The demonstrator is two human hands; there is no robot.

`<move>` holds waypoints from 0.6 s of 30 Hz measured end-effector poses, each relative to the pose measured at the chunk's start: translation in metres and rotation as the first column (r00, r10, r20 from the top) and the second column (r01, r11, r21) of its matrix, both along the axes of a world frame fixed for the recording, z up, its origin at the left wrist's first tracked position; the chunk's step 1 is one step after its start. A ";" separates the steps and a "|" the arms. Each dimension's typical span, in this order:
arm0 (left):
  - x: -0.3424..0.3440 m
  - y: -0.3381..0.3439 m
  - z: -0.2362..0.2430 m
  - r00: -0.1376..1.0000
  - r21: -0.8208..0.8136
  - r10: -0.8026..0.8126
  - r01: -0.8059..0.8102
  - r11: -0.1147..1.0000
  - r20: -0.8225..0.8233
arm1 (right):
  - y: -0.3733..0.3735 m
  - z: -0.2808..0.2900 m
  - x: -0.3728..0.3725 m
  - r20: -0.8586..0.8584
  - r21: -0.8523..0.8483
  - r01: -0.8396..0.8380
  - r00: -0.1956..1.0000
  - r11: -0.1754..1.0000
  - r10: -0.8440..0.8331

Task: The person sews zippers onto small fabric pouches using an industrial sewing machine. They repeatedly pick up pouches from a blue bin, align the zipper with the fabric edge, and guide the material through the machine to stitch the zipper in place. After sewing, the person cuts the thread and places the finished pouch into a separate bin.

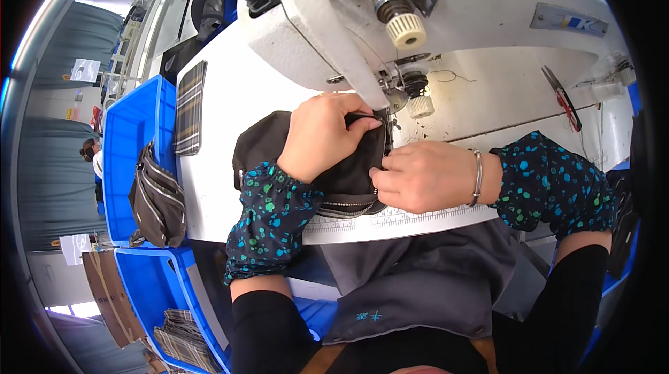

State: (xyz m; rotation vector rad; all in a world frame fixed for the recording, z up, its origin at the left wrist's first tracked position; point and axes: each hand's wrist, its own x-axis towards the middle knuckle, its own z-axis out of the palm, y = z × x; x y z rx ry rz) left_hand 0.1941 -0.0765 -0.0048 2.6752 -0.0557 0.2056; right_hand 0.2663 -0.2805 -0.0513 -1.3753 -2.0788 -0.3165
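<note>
brown pouch (348, 177) lies lengthwise left-to-right, silver zip (341, 205) along its near edge.

Pouch (350, 169) on table (217, 196), scissors (562, 97) right, bins (164, 113) left.

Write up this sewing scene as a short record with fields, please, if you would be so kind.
Left hand: on a dark pouch, thumb near its far edge
Right hand: fingers closed on the pouch's right edge
Zipper: along the pouch's near side
Machine: white sewing machine, beyond the hands
Table: white; plaid piece at left, red-and-black scissors at right
Lower blue bin: holds plaid fabric
</note>
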 end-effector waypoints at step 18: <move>-0.003 0.025 -0.003 0.995 -0.112 -0.100 0.097 0.989 -0.026 | -0.008 0.003 -0.009 0.176 0.036 0.392 0.903 0.919 -0.392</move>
